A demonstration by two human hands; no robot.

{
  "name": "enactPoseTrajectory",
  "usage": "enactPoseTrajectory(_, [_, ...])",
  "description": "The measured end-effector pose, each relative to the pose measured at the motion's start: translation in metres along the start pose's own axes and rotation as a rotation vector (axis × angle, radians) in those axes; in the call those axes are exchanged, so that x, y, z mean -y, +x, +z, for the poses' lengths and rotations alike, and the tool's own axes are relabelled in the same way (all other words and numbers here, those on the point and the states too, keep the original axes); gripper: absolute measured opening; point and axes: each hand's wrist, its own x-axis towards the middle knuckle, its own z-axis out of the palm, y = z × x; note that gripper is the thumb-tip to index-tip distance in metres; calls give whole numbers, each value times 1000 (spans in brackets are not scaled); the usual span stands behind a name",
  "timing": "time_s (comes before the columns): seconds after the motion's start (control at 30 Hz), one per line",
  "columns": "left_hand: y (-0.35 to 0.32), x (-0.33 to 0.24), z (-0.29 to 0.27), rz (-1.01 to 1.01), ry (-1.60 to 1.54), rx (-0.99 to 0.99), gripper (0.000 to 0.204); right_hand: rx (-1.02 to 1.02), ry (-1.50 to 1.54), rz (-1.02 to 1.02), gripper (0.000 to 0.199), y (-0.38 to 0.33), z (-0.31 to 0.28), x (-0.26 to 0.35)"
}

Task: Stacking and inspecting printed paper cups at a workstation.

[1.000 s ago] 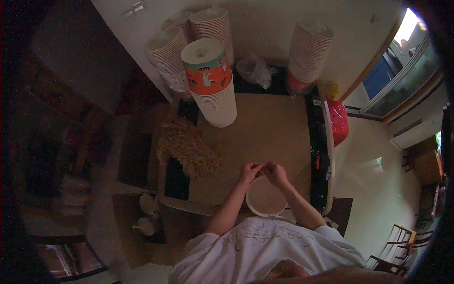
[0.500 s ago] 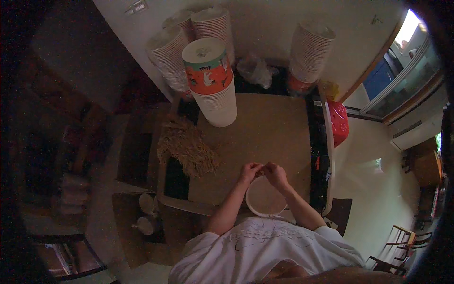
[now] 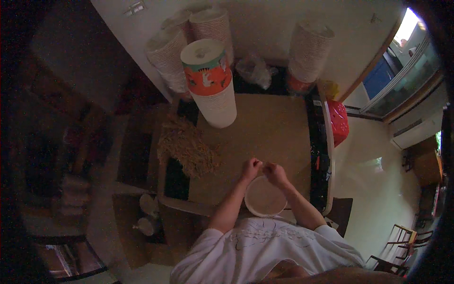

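Note:
A round white paper bucket [image 3: 266,198] stands against my body at the table's near edge, its open mouth facing up. Just past its far rim, my left hand [image 3: 251,168] is closed, the fingers pinched together. Close beside it my right hand [image 3: 276,174] is closed too, its fingertips turned toward the left hand. Whatever the fingers pinch is too small and dim to make out. To the left lies a loose heap of thin tan strands [image 3: 189,147], perhaps cords. Beyond it rises a tall stack of white buckets [image 3: 217,106], topped by an upside-down one with an orange and green print.
More nested bucket stacks stand at the back left [image 3: 165,52] and back right [image 3: 309,52], with a crumpled clear plastic bag [image 3: 255,71] between them. A brown board [image 3: 274,123] covers the tabletop. A red basket [image 3: 337,123] sits beyond the right edge; an open carton [image 3: 130,222] is at lower left.
My hands have drawn slightly apart, the left one rising a little away from the bucket's rim. The bucket and the stacks stay in place.

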Motion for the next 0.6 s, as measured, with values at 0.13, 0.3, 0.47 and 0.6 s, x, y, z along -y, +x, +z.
enactPoseTrajectory(0.13, [-1,-26,-1,-103,-202,-15,15,264,807,331,15,10,-12,-15])
enactPoseTrajectory(0.3, [0,-50,-8,-198,-191,102,16,320,591,261,13,16,-19,-15])
enactPoseTrajectory(0.47, [-8,-51,-19,-391,-305,294,19,262,670,183,12,11,-22,-7])
enactPoseTrajectory(0.6, [-8,-69,-25,-587,-441,393,13,188,799,133,9,7,-27,-6])
